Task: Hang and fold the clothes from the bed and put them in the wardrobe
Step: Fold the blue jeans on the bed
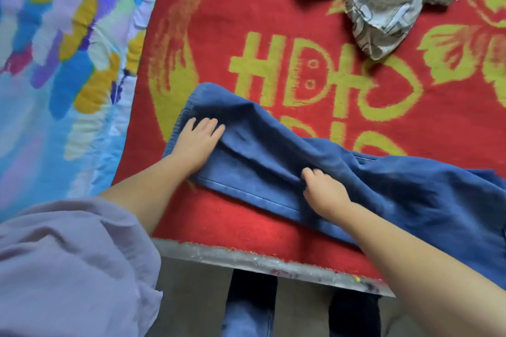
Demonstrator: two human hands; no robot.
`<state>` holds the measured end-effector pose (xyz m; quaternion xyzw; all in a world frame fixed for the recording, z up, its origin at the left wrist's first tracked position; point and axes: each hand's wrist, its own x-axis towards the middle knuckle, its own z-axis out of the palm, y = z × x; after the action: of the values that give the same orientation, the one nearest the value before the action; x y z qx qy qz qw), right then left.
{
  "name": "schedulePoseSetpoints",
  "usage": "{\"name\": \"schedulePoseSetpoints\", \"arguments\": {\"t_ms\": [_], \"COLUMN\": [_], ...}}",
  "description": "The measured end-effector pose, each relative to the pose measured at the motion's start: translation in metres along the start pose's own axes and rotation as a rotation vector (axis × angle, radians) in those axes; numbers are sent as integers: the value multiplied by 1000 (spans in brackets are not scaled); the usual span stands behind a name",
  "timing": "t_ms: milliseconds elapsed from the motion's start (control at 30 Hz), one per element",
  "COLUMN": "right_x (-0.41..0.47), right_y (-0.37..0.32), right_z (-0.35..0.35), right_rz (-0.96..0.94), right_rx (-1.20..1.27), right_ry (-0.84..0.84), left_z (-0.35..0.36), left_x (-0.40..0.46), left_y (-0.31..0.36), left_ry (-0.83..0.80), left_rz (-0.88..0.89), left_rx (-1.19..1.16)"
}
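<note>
Hands (197,142) (323,191) on blue garment (383,186), red blanket (219,35)

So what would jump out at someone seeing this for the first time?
Probably the bright red blanket with yellow lettering covering the bed, and the blue denim garment spread across its near edge. The left hand presses flat on the garment's ribbed end while the right hand bunches a fold mid-cloth. A crumpled grey printed garment lies at the far side.

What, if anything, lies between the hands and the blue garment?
Nothing visible. The left hand rests flat on the blue garment, and the right hand pinches a fold of it directly.
</note>
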<state>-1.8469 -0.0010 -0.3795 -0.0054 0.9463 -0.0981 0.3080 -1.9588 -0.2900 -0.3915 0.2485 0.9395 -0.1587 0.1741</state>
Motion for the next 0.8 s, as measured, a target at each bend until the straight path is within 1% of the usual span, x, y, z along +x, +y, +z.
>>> {"name": "schedulePoseSetpoints", "arguments": {"t_ms": [67,100,133,200,233,267,300,333,367,433,467,500,533,567,633,667,700,733,767,800], "right_x": [-3,-7,-14,-28,-35,-41,-47,-51,-53,-52,-47,-40,-32,-23,-4,6,14,22,29,36], "right_y": [4,6,7,4,1,-3,-7,-11,-14,-24,-29,-34,-38,-40,-33,-25,-15,-6,4,13], "right_z": [-10,-16,-22,-34,-38,-39,-36,-32,-26,-16,-14,-14,-15,-20,-33,-39,-46,-51,-55,-55], "right_rz": [-24,-61,-106,-198,-240,-275,-301,-315,-316,-251,-213,-185,-172,-152,-72,-24,19,57,98,142], "right_rx": [64,111,157,212,215,197,156,91,11,-110,-120,-91,-26,58,217,258,257,208,135,51], "right_ry": [30,54,79,100,82,44,-13,-76,-136,-309,-385,-405,-371,-291,-10,133,219,229,160,59], "left_z": [-8,-13,-20,-34,-40,-44,-45,-42,-33,-7,5,12,14,14,11,6,1,0,2,5], "left_x": [5,7,8,6,1,-7,-18,-31,-47,-77,-86,-91,-90,-83,-62,-48,-35,-23,-11,-2], "left_y": [-14,-23,-32,-51,-60,-67,-72,-74,-75,-78,-79,-79,-78,-74,-66,-62,-59,-58,-59,-59], "left_ry": [62,144,245,484,583,636,639,578,476,119,-34,-93,-36,67,211,213,162,81,5,-55], "left_rz": [-47,-50,-25,79,128,186,259,333,386,405,355,275,185,55,-322,-508,-655,-769,-843,-875], "left_rx": [-38,-84,-133,-172,-170,-155,-133,-111,-88,-42,-66,-144,-262,-372,-568,-714,-884,-1054,-1167,-1212]}}
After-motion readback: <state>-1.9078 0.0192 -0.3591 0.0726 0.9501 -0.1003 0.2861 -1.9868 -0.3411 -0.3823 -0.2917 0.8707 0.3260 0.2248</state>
